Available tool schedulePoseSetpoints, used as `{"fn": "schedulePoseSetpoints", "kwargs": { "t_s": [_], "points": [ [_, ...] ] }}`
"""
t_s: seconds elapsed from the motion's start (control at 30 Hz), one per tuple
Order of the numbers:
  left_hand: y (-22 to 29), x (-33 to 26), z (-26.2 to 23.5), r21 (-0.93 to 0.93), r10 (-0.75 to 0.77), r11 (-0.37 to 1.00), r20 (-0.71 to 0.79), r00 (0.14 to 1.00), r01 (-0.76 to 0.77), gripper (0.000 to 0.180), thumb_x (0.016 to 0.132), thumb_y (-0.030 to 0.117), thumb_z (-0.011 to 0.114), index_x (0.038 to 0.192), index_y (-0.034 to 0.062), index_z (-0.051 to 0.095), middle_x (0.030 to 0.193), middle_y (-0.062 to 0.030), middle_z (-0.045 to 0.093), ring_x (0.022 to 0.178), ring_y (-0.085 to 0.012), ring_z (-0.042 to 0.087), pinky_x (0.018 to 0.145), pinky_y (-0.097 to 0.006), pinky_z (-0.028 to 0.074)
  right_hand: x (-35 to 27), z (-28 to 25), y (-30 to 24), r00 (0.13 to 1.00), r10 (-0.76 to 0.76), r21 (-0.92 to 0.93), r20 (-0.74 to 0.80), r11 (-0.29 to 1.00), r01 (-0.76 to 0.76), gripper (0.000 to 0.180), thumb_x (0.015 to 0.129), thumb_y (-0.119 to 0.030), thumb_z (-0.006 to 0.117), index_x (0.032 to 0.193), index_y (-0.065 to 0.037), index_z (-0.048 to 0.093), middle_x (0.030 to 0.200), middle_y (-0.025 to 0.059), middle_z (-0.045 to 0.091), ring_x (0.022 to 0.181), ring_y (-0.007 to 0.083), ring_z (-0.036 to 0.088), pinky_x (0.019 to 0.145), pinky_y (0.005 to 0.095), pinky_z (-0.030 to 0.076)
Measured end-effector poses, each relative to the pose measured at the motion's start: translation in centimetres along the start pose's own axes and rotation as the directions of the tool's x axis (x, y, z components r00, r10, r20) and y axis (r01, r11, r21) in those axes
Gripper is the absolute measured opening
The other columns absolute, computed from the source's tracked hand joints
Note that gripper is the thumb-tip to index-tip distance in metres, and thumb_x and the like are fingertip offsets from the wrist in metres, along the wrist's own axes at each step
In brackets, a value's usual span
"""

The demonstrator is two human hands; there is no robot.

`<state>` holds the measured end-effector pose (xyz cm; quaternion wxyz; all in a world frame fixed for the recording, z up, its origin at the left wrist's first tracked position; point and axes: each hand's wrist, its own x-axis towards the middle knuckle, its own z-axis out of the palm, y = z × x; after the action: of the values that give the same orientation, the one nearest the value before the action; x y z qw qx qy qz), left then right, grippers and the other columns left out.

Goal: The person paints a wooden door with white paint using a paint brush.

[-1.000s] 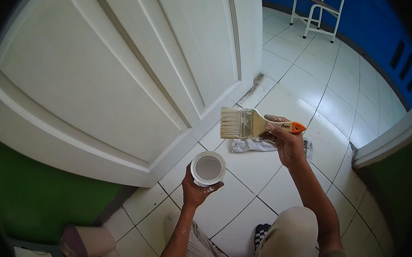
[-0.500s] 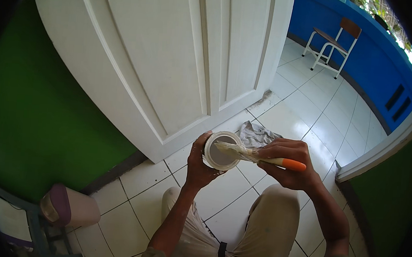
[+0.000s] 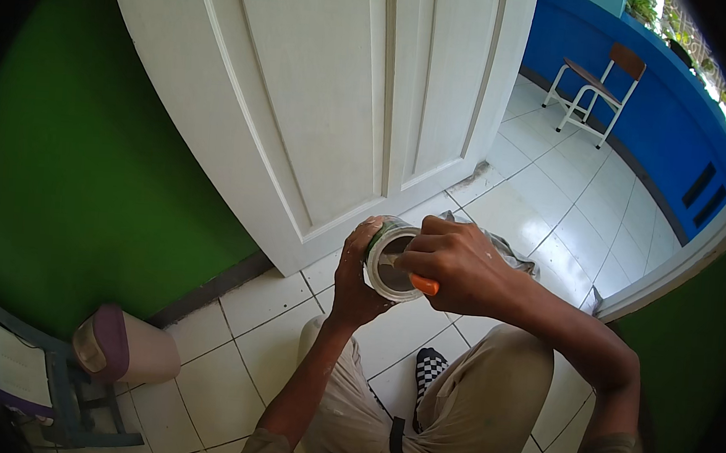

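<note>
My left hand [image 3: 354,278] is wrapped round a paint can [image 3: 373,284], which is tilted so its round mouth faces me. In my right hand [image 3: 461,265] is a paintbrush [image 3: 424,285], gripped near its orange handle end. The bristle end reaches into the mouth of the can and is mostly hidden behind my fingers and the rim. Greyish paint shows dimly inside. Both hands are held above my bent knees, in front of the lower edge of a white panelled door [image 3: 330,98].
A grey rag [image 3: 513,252] lies on the white tiles behind my right hand. At the lower left stand a beige and purple bin [image 3: 140,348] and a grey-framed chair [image 3: 57,382]. Beyond the doorway is a brown and white chair [image 3: 596,87] by a blue wall [image 3: 553,29].
My right hand has moved left, over the can, and the brush now dips into its mouth. The can has tilted a little. The whole view has shifted slightly.
</note>
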<state>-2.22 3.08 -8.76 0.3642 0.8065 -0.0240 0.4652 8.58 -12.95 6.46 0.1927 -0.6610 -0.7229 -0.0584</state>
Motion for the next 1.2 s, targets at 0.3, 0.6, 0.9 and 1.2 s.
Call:
{"fn": "schedulePoseSetpoints", "kwargs": {
  "t_s": [0.3,0.6,0.9,1.2],
  "points": [
    [-0.6,-0.9,1.3,-0.055,-0.119,0.991,0.007,0.993,0.119,0.103,0.067,0.028,0.101,0.15,0.0055,0.044,0.147,-0.0212,0.056,0.141,-0.0414,0.052,0.118,-0.052,0.045,-0.7,0.0,1.7,0.994,0.093,0.129,-0.054,0.988,-0.086,0.025,0.069,0.001,0.074,0.091,-0.01,0.079,0.073,0.0092,0.069,0.079,0.0273,0.066,0.062,0.0422,0.053],
    [-0.7,-1.9,1.6,-0.091,-0.309,0.945,0.078,0.948,0.316,0.107,0.058,0.028,0.104,0.146,0.0049,0.048,0.136,-0.0151,0.063,0.127,-0.0363,0.061,0.106,-0.047,0.054,-2.2,1.8,3.7,0.998,0.009,0.216,-0.064,0.976,0.005,0.031,0.068,0.007,0.075,0.094,-0.009,0.08,0.086,0.0047,0.076,0.086,0.0268,0.067,0.07,0.041,0.058],
    [-1.4,-3.2,0.9,-0.052,-0.382,0.914,0.225,0.896,0.403,0.108,0.057,0.03,0.105,0.148,0.0086,0.05,0.136,-0.0148,0.063,0.127,-0.0351,0.062,0.105,-0.048,0.054,-1.9,2.3,5.7,0.988,-0.122,0.312,0.093,0.946,0.087,0.031,0.07,0.009,0.076,0.097,-0.006,0.081,0.096,0.0093,0.079,0.092,0.0295,0.069,0.077,0.0411,0.059],
    [-2.0,-4.0,0.6,-0.014,-0.482,0.865,0.254,0.838,0.502,0.113,0.057,0.033,0.105,0.151,0.0097,0.047,0.137,-0.0171,0.062,0.13,-0.0343,0.061,0.109,-0.047,0.054,-2.7,2.1,9.3,0.997,0.077,0.583,0.013,0.81,-0.071,0.023,0.075,-0.001,0.088,0.097,-0.005,0.082,0.094,0.0108,0.081,0.084,0.0234,0.076,0.08,0.0372,0.063]
  ]
}}
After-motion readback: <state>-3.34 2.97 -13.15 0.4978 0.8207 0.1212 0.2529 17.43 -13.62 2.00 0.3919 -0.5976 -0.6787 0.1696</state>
